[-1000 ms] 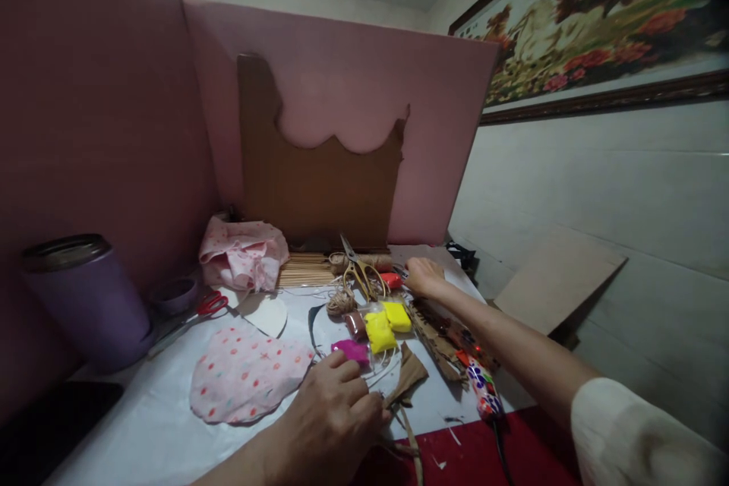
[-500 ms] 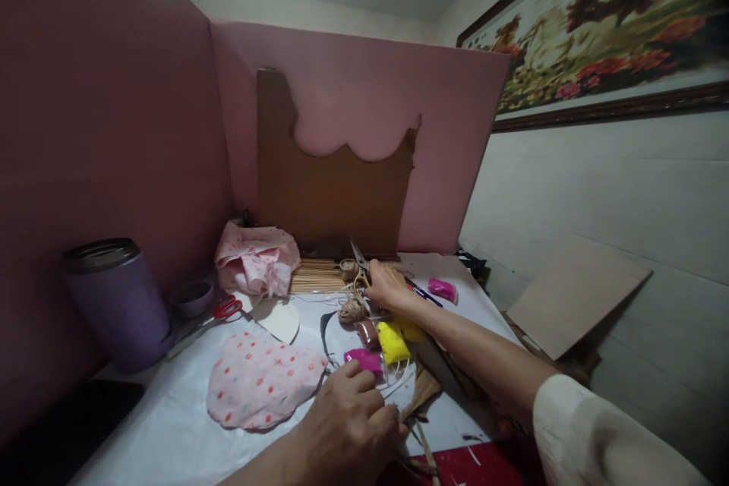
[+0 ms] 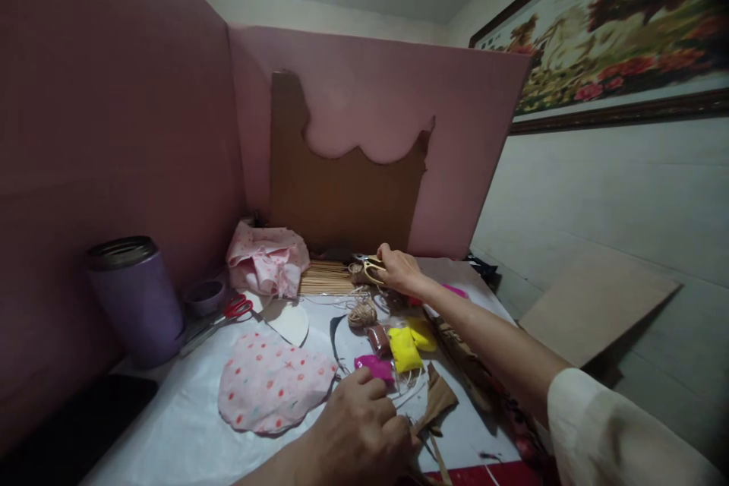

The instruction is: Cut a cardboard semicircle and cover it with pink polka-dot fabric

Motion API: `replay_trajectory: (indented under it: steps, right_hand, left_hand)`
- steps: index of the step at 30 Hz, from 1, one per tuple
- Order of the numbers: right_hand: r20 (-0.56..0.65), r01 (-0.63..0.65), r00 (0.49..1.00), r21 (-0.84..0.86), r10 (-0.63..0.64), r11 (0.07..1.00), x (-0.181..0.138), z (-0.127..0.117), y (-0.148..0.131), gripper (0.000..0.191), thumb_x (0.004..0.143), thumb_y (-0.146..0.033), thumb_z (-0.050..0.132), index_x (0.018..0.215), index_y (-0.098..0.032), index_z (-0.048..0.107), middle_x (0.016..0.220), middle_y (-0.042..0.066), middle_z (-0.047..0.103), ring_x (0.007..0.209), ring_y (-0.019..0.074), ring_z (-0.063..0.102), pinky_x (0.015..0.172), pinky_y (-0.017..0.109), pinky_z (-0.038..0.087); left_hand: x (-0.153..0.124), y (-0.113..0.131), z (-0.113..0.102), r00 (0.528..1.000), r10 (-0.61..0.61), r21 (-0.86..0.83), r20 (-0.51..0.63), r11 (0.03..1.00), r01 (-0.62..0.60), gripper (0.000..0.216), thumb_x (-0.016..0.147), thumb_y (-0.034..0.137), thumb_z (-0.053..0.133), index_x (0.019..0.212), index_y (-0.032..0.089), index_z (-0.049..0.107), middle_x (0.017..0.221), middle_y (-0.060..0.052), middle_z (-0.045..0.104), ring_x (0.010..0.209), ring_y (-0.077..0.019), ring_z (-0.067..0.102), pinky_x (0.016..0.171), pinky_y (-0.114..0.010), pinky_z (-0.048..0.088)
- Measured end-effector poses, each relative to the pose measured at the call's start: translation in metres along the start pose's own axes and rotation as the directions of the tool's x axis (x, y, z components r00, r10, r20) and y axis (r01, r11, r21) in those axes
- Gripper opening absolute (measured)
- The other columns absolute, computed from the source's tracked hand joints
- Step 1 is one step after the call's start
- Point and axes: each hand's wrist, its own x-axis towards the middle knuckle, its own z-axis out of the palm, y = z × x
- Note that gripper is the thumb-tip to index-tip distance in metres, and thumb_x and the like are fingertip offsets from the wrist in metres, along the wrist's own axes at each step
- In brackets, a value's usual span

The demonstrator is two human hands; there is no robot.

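At the back of the table, my right hand point(image 3: 399, 271) has its fingers closed on the yellow handles of a pair of scissors point(image 3: 373, 266). Their blades point left, over a small roll of twine. A ball of twine point(image 3: 363, 312) lies just in front. My left hand point(image 3: 364, 414) is curled, knuckles up, near the front edge; its fingertips are hidden, so what it grips cannot be seen. Beyond its knuckles are a magenta packet point(image 3: 374, 368), a brown packet point(image 3: 378, 340) and yellow packets point(image 3: 405, 350). Torn brown paper point(image 3: 438, 397) lies to its right.
To the left lie a polka-dot cloth piece point(image 3: 273, 387), a white cut-out point(image 3: 290, 321) and red-handled scissors point(image 3: 238, 307). A purple tumbler point(image 3: 137, 304) and a tape roll point(image 3: 205, 296) stand farther left. Behind are crumpled pink cloth point(image 3: 267, 258), thin sticks point(image 3: 326, 278) and cut cardboard point(image 3: 347, 201).
The yellow-handled scissors have tipped from pointing upward to lying low, pointing left, with my right hand still at their handles. My left hand stays curled. The view has shifted slightly left.
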Motion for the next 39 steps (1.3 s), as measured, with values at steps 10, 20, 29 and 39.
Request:
replay_trajectory:
  steps: [10,20,29,39]
  right_hand:
    - [0.0,0.088,0.996,0.109,-0.089,0.99,0.04,0.019,0.042,0.03,0.089,-0.03,0.053,0.115,-0.016,0.053,0.114,0.008,0.057,0.095,0.0199,0.059,0.079,0.04,0.05]
    - [0.055,0.15,0.986,0.133,-0.158,0.98,0.065,0.029,0.042,0.028,0.089,-0.03,0.052,0.114,-0.017,0.054,0.115,0.008,0.056,0.095,0.0196,0.058,0.08,0.04,0.05]
    - [-0.119,0.134,0.985,0.073,-0.124,0.988,0.032,0.009,0.027,0.025,0.09,-0.03,0.051,0.112,-0.018,0.056,0.115,0.008,0.057,0.096,0.0191,0.058,0.082,0.04,0.049]
    - [-0.337,0.272,0.924,0.253,-0.179,0.929,-0.101,-0.058,0.007,0.017,0.085,-0.027,0.052,0.078,-0.022,0.067,0.086,0.002,0.07,0.084,0.0175,0.062,0.076,0.029,0.045]
  left_hand:
    - [-0.007,-0.006,0.018,0.994,0.016,0.065,-0.104,0.998,-0.009,0.033,0.077,0.023,0.05,0.045,0.02,0.042,0.035,0.004,0.045,0.038,-0.0112,0.042,0.042,-0.028,0.029]
    - [-0.01,-0.01,0.022,0.996,0.013,0.07,-0.087,0.997,-0.007,0.034,0.079,0.026,0.052,0.047,0.02,0.044,0.036,0.005,0.047,0.04,-0.0109,0.042,0.043,-0.028,0.029]
    - [-0.004,-0.003,0.008,0.998,-0.05,0.032,-0.039,0.998,0.051,0.032,0.077,0.026,0.055,0.048,0.019,0.043,0.039,0.004,0.049,0.046,-0.011,0.044,0.049,-0.028,0.033]
    - [0.011,0.001,-0.022,0.962,-0.194,-0.076,0.19,0.974,0.212,0.009,0.076,0.017,0.05,0.067,0.017,0.051,0.059,-0.002,0.06,0.068,-0.0181,0.053,0.068,-0.035,0.039]
